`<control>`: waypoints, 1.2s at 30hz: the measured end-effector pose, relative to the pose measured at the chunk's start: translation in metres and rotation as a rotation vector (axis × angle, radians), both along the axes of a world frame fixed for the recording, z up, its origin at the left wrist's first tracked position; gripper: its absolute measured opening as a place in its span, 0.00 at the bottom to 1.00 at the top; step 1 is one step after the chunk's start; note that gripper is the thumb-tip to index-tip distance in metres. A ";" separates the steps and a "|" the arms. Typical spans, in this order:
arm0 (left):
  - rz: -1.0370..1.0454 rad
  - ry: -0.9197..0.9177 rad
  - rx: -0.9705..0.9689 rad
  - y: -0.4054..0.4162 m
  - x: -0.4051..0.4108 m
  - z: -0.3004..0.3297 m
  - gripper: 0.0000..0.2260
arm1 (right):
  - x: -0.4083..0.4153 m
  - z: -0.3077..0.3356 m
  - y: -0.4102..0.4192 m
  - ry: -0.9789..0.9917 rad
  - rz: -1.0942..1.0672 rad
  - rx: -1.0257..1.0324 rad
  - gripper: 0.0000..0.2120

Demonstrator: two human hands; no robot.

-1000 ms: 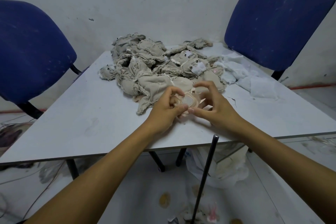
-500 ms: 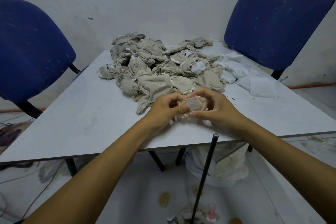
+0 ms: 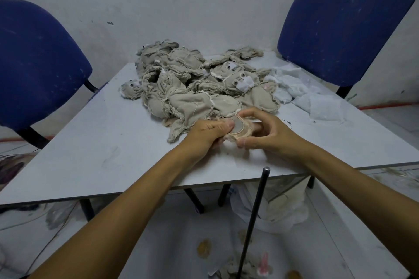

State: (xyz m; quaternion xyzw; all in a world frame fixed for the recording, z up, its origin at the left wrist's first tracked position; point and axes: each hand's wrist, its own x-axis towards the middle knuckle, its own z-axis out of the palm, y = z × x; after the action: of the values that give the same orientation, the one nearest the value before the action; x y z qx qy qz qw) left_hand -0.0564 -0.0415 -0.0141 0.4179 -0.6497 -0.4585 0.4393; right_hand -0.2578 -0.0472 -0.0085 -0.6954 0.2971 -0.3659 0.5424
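A small beige fabric piece (image 3: pixel 243 129) with a round grey patch and frayed edges is held between both hands just above the white table (image 3: pixel 102 142). My left hand (image 3: pixel 207 132) grips its left side, thumb pressed on the grey patch. My right hand (image 3: pixel 266 130) curls round its right side, thumb under the lower edge. Directly behind the hands lies a pile of beige unstuffed toy skins (image 3: pixel 195 87), some with small eyes and white patches.
White stuffing scraps (image 3: pixel 313 99) lie at the table's right rear. Two blue chairs stand at the left (image 3: pixel 38 68) and right (image 3: pixel 344 20) against a white wall. A thin black rod (image 3: pixel 254 222) rises in front of the table edge. A plastic bag (image 3: pixel 278 213) sits below.
The fabric piece has been turned in my hands: its grey round patch faces up now. Both hands stayed in place in front of the pile.
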 end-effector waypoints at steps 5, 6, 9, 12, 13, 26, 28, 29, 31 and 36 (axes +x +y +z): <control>-0.057 -0.016 0.015 -0.002 0.001 -0.002 0.21 | 0.002 -0.002 0.000 0.015 -0.054 -0.034 0.14; -0.061 -0.014 0.008 -0.001 0.000 -0.002 0.21 | 0.004 -0.002 -0.001 0.015 -0.083 -0.048 0.10; -0.028 -0.014 -0.046 0.000 -0.003 -0.004 0.12 | 0.007 -0.004 -0.004 0.038 -0.159 -0.104 0.02; 0.011 -0.029 -0.064 -0.001 -0.001 -0.004 0.07 | 0.009 -0.005 -0.007 0.015 -0.224 -0.074 0.01; 0.010 -0.011 -0.046 -0.002 0.001 -0.003 0.04 | 0.010 -0.004 -0.008 -0.004 -0.231 -0.042 0.02; -0.142 0.344 0.194 0.003 -0.004 0.011 0.04 | 0.032 -0.001 -0.009 -0.303 -0.152 0.305 0.06; -0.081 0.410 0.193 0.001 -0.011 0.013 0.01 | 0.031 -0.001 -0.008 -0.346 -0.122 0.377 0.10; -0.056 0.427 0.191 0.001 -0.014 0.013 0.03 | 0.031 0.000 -0.006 -0.396 -0.087 0.420 0.10; -0.003 0.448 0.190 -0.002 -0.019 0.013 0.08 | 0.033 -0.002 -0.003 -0.490 -0.020 0.464 0.08; 0.082 0.401 0.169 -0.008 -0.013 0.009 0.12 | 0.029 -0.007 -0.007 -0.492 -0.007 0.436 0.08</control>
State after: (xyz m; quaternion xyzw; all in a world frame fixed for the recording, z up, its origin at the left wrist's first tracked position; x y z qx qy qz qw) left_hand -0.0692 -0.0494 -0.0051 0.3796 -0.4910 -0.5670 0.5416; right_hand -0.2287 -0.0539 -0.0159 -0.4525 0.2310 -0.4525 0.7328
